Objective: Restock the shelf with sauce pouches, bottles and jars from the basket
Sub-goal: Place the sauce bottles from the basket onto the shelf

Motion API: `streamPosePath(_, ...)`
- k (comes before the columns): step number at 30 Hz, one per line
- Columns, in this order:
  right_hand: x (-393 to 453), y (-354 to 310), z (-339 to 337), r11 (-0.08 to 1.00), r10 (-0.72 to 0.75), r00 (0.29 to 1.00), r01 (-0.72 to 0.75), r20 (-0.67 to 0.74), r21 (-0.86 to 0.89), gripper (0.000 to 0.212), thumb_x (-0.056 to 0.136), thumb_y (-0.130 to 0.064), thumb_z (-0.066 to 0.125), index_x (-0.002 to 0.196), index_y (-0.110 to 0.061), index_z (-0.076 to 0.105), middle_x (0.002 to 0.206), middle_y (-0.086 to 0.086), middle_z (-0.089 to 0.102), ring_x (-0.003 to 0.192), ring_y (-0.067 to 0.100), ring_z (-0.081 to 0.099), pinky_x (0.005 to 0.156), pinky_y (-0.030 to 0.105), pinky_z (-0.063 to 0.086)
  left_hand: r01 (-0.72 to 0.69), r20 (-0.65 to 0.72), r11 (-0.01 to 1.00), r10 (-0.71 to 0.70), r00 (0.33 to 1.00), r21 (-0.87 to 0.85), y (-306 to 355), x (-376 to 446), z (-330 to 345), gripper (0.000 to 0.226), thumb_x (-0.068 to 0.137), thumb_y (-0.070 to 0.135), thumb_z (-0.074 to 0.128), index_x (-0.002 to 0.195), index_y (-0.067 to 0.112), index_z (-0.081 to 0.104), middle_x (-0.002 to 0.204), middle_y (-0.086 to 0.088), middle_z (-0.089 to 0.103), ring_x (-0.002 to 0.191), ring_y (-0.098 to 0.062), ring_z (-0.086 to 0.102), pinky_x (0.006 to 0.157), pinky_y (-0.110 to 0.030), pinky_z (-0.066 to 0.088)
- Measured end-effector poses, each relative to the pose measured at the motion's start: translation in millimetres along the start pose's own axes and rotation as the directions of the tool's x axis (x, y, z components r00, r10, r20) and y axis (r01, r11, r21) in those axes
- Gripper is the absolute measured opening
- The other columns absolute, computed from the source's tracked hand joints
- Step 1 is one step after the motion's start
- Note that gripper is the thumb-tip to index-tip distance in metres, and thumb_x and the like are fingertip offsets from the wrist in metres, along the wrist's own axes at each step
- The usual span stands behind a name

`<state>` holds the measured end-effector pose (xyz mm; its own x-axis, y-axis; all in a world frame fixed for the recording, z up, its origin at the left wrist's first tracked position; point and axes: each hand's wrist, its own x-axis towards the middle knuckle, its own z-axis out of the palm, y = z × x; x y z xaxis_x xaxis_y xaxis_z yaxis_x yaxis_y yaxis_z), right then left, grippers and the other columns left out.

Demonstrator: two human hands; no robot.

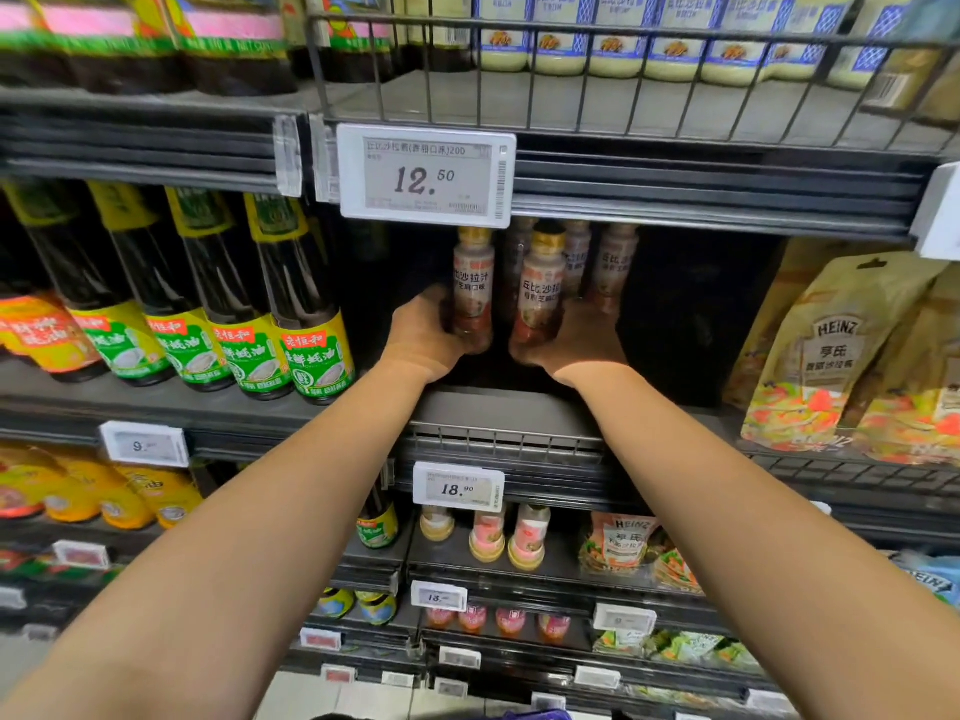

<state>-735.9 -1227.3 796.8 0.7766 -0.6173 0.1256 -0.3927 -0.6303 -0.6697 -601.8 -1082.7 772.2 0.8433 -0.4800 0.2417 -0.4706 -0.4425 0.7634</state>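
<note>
**Setting two dressing bottles into the dark gap on the middle shelf**

We are facing a tall store shelf [519, 407], and the widest empty stretch in it is the dark bay between the row of oyster sauce bottles [218, 304] and the Heinz pouches [831, 356]. We are reaching both arms deep into that bay, under the big price tag [426, 174].

We are wrapping our left hand [423, 335] around the lower part of one dressing bottle [472, 288], and our right hand [576, 335] is curling around a second bottle [540, 298] just beside it. Both bottles are standing roughly upright near the shelf floor, in front of a few matching bottles [602, 267] at the back; we cannot tell whether their bases are touching down.

We judge the placing step is under way. Next, we should be seating both bottles level, labels forward, then loosening our fingers without knocking the back row. The basket is not clearly showing.
</note>
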Motion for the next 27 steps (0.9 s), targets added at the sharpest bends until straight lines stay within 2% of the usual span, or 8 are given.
streamPosePath(3, 3.0, -2.1, 2.8, 1.000, -0.029, 0.999, 0.029, -0.018, 0.005, 0.060, 0.074, -0.035, 0.086, 0.126, -0.017, 0.062, 0.124, 0.002, 0.067, 0.116, 0.022, 0.063, 0.090, 0.023, 0.044, -0.013, -0.013, 1.000, 0.013, 1.000, 0.016, -0.5, 1.1, -1.6, 0.060, 0.063, 0.037, 0.094, 0.113, 0.021, 0.066, 0.093, 0.009, 0.064, 0.086, -0.010, 0.062, 0.070, -0.011, 0.041)
streamPosePath(7, 6.8, -5.1, 8.5, 0.997, -0.076, 0.997, 0.076, -0.004, -0.015, 0.061, 0.077, -0.035, 0.084, 0.130, -0.017, 0.060, 0.130, 0.003, 0.064, 0.121, 0.022, 0.060, 0.104, 0.034, 0.048, -0.028, -0.022, 0.999, 0.029, 0.999, 0.034, -2.1, 4.5, 0.0, 0.058, 0.066, 0.038, 0.093, 0.114, 0.019, 0.066, 0.101, 0.005, 0.068, 0.087, -0.009, 0.059, 0.077, -0.019, 0.042)
streamPosePath(13, 11.2, -1.4, 12.9, 0.993, -0.104, 0.994, 0.103, -0.015, -0.052, 0.050, 0.077, -0.033, 0.081, 0.121, -0.016, 0.064, 0.119, 0.003, 0.068, 0.112, 0.021, 0.065, 0.087, 0.023, 0.046, -0.008, -0.026, 1.000, 0.007, 1.000, -0.011, -7.7, 8.9, 3.5, 0.060, 0.066, 0.036, 0.092, 0.117, 0.020, 0.065, 0.109, 0.003, 0.071, 0.092, -0.011, 0.063, 0.080, -0.021, 0.045)
streamPosePath(18, 18.4, -1.4, 17.6, 0.992, -0.106, 0.994, 0.104, -0.020, -0.069, 0.058, 0.075, -0.039, 0.082, 0.123, -0.014, 0.062, 0.123, 0.006, 0.066, 0.115, 0.024, 0.062, 0.098, 0.035, 0.052, -0.038, -0.025, 0.998, 0.036, 0.999, -0.058, -11.2, 9.6, 4.3, 0.060, 0.068, 0.034, 0.092, 0.119, 0.020, 0.065, 0.108, 0.005, 0.069, 0.094, -0.010, 0.064, 0.081, -0.020, 0.045)
streamPosePath(20, 19.5, -1.8, 18.3, 0.993, -0.109, 0.994, 0.108, -0.021, -0.057, 0.057, 0.074, -0.039, 0.084, 0.121, -0.015, 0.063, 0.121, 0.004, 0.067, 0.114, 0.023, 0.063, 0.097, 0.038, 0.053, -0.050, -0.029, 0.997, 0.049, 0.998, -0.056, -12.6, 9.2, 3.9, 0.060, 0.067, 0.036, 0.093, 0.119, 0.020, 0.066, 0.104, 0.008, 0.068, 0.088, -0.005, 0.063, 0.076, -0.012, 0.044)
streamPosePath(22, 19.5, -0.3, 18.3, 0.993, -0.109, 0.994, 0.108, -0.030, -0.036, 0.059, 0.074, -0.038, 0.085, 0.123, -0.015, 0.063, 0.124, 0.004, 0.066, 0.116, 0.023, 0.062, 0.098, 0.034, 0.052, -0.054, -0.029, 0.996, 0.052, 0.998, -0.065, -14.8, 9.2, 4.4, 0.060, 0.066, 0.035, 0.093, 0.118, 0.021, 0.067, 0.100, 0.011, 0.068, 0.082, 0.007, 0.059, 0.068, 0.001, 0.039)
streamPosePath(24, 19.0, 0.7, 17.9, 0.993, -0.117, 0.992, 0.117, -0.036, -0.017, 0.060, 0.074, -0.036, 0.086, 0.125, -0.014, 0.062, 0.126, 0.005, 0.066, 0.117, 0.022, 0.062, 0.093, 0.027, 0.047, -0.053, -0.035, 0.995, 0.051, 0.998, -0.082, -16.7, 10.0, 5.5, 0.057, 0.065, 0.033, 0.095, 0.115, 0.020, 0.070, 0.099, 0.010, 0.071, 0.081, 0.011, 0.058, 0.067, 0.005, 0.039)
streamPosePath(27, 19.7, 1.2, 17.5, 0.994, -0.113, 0.993, 0.113, -0.020, -0.003, 0.061, 0.074, -0.035, 0.086, 0.125, -0.013, 0.061, 0.127, 0.005, 0.066, 0.118, 0.022, 0.062, 0.096, 0.028, 0.047, -0.061, -0.040, 0.994, 0.057, 0.998, -0.093, -18.6, 11.1, 6.4, 0.056, 0.063, 0.034, 0.096, 0.113, 0.022, 0.072, 0.095, 0.013, 0.070, 0.080, 0.016, 0.057, 0.066, 0.007, 0.038)
